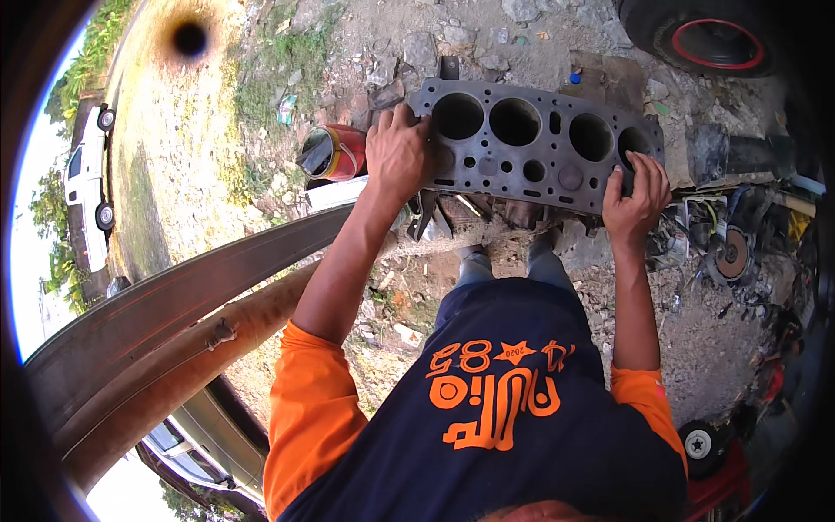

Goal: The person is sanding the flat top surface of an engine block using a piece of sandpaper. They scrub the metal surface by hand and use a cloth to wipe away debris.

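A grey metal engine block [548,150] lies in front of me, its flat face with several large round bores and small holes turned up. My left hand [400,155] grips its left end, the fingers bent over the edge. At the right end, my right hand [637,196] holds the near corner, with fingertips curled at the rim of the last bore and the thumb pressed on the top face. What supports the block underneath is mostly hidden.
Just left of the block stands a red can [350,150]. A long metal beam [200,291] and a rusty pipe [217,335] run along my left. Loose machine parts with a round disc [731,254] lie right. A tyre [648,30] is far right; stones cover the ground.
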### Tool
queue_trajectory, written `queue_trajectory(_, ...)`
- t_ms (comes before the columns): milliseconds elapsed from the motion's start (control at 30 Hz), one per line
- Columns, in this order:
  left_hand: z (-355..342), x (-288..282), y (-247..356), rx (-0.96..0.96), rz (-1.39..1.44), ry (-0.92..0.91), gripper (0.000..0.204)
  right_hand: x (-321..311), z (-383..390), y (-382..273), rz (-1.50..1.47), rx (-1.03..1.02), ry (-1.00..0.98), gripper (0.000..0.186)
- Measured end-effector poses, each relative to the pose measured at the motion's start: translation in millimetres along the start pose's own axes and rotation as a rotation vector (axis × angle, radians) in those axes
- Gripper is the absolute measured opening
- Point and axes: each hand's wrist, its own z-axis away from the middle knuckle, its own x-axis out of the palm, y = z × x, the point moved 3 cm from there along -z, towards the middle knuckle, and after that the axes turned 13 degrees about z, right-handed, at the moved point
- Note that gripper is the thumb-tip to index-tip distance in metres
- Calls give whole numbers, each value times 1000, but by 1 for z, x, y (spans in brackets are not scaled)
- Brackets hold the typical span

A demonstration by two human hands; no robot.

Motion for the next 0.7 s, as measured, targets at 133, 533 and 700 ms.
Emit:
queue_trajectory(133, -32, -6, 1, -10, -92, -69, 35, 0, -4, -1, 16, 2, 6, 29)
queue_trajectory(533, -28, -3, 4, 5, -114, -49, 35, 0, 0, 0, -1, -11, -5, 30)
queue_trajectory(700, -22, -9, 3, -23, -38, -61, 31, -2, -3, -3, -1, -20, -4, 30)
